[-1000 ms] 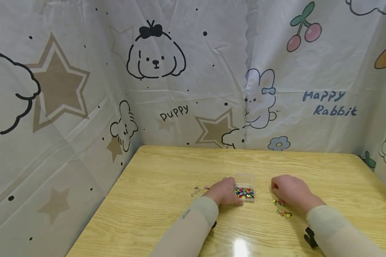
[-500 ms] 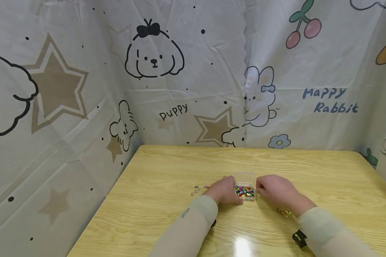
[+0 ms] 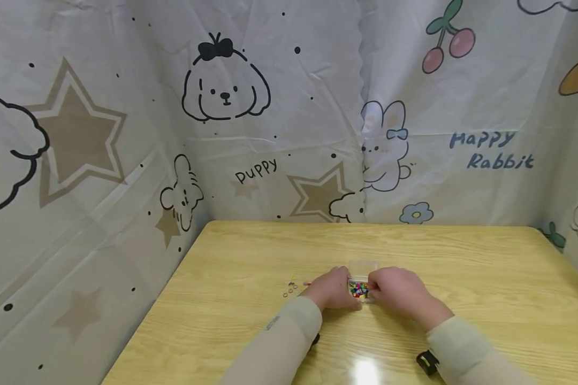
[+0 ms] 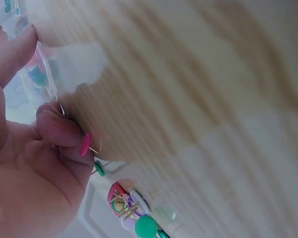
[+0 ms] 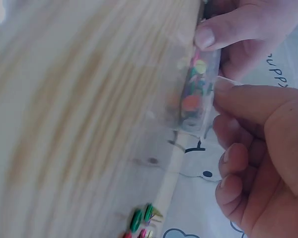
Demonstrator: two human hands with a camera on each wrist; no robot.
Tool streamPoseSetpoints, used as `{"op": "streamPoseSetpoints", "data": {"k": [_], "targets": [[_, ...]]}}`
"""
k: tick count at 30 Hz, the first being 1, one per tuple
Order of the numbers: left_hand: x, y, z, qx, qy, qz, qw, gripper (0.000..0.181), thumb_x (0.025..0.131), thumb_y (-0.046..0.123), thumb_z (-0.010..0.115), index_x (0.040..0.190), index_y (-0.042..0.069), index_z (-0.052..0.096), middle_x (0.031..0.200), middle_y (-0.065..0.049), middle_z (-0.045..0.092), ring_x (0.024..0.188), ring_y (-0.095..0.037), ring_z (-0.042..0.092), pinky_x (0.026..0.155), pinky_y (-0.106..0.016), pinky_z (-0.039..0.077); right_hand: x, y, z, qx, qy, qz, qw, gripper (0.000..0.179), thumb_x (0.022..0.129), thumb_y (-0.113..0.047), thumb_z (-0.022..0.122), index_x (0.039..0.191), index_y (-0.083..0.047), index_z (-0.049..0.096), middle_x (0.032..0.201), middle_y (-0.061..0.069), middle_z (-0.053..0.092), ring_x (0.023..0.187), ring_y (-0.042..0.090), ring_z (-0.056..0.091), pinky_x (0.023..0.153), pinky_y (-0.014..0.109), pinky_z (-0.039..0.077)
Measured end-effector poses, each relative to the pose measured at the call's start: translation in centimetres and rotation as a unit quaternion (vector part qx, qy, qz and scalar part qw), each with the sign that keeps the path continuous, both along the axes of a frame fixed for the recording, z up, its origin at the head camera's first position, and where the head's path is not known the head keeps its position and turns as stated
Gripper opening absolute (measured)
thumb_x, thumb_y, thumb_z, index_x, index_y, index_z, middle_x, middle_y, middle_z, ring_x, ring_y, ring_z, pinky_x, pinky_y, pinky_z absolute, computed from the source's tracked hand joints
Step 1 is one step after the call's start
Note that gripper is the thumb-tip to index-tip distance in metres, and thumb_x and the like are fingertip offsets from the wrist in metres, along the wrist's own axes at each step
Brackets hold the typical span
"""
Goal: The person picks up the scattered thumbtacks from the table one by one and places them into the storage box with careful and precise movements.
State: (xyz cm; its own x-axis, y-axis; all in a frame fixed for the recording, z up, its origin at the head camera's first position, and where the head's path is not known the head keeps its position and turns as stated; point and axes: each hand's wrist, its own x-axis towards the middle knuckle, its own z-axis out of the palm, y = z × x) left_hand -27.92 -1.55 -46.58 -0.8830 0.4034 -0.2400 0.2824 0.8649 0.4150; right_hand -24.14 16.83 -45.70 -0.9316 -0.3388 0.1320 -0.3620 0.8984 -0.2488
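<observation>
A small clear plastic box (image 5: pixel 197 128) of colourful thumbtacks (image 3: pixel 358 290) stands on the table, its transparent lid (image 3: pixel 363 266) raised at the back. My left hand (image 3: pixel 332 289) grips the box from the left, thumb at the near side and fingers at the far side. Over the right part of the box is my right hand (image 3: pixel 397 291), thumb and forefinger brought together, other fingers curled. In the right wrist view a small green bit, looking like a thumbtack, shows at its thumb tip; the forefinger's tip is partly hidden. A pink thumbtack (image 4: pixel 86 144) appears beside my left fingers.
Several loose tacks (image 3: pixel 290 289) lie on the wooden table (image 3: pixel 250 251) left of my left hand. More tacks (image 5: pixel 137 218) lie to the right, hidden by my right arm in the head view. A printed curtain (image 3: pixel 270 107) hangs behind the table.
My right hand has moved left from beside the loose tacks to the box, and its fingertips are now over the box's right part. My left hand keeps holding the box.
</observation>
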Motion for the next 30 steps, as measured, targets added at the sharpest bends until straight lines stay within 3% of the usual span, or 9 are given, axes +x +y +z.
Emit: {"op": "streamPoseSetpoints", "data": {"k": [7,14,18,23,30], "targets": [[0.2,-0.3,-0.2,0.005,-0.004,0.001,1.0000,0.059,0.077,0.044,0.088,0.116,0.014,0.056,0.103,0.002,0.056,0.082,-0.014,0.055,0.078,-0.035,0.050,0.0,0.7,0.2,-0.032,-0.018,-0.035,0.9987,0.010,0.089,-0.016,0.071,0.085,-0.024,0.070,0.080,-0.012,0.061,0.070,0.010,0.053,0.064,0.037,0.048],[0.0,-0.3,-0.2,0.008,-0.010,0.005,0.9999,0.066,0.077,0.047,0.088,0.125,0.014,0.056,0.113,0.001,0.058,0.087,-0.015,0.057,0.080,-0.036,0.050,0.4,4.2,2.0,-0.062,-0.051,-0.094,0.9924,0.008,0.097,-0.020,0.067,0.100,-0.015,0.072,0.089,-0.002,0.065,0.067,0.014,0.055,0.065,0.042,0.048],[-0.2,-0.4,0.2,0.011,-0.010,0.006,0.9999,0.066,0.077,0.047,0.087,0.125,0.015,0.056,0.114,0.001,0.059,0.088,-0.015,0.056,0.081,-0.036,0.050,0.1,6.5,2.3,-0.054,-0.057,-0.119,0.9898,0.011,0.096,-0.020,0.066,0.103,-0.013,0.072,0.095,0.004,0.067,0.077,0.020,0.058,0.069,0.047,0.050],[-0.2,-0.5,0.4,0.007,-0.009,0.001,0.9999,0.065,0.078,0.046,0.087,0.125,0.014,0.056,0.112,0.001,0.059,0.087,-0.015,0.057,0.081,-0.036,0.051,-0.1,8.2,1.4,-0.052,-0.087,-0.132,0.9861,0.017,0.094,-0.018,0.063,0.106,-0.010,0.071,0.102,0.008,0.069,0.087,0.025,0.061,0.077,0.053,0.050],[0.0,-0.5,0.2,0.013,-0.017,-0.001,0.9998,0.064,0.077,0.045,0.088,0.123,0.014,0.056,0.109,0.001,0.059,0.088,-0.016,0.057,0.080,-0.037,0.051,-0.1,8.4,-0.2,-0.058,-0.103,-0.132,0.9843,0.017,0.092,-0.015,0.064,0.106,-0.009,0.072,0.095,0.004,0.068,0.082,0.023,0.058,0.079,0.052,0.049]]}}
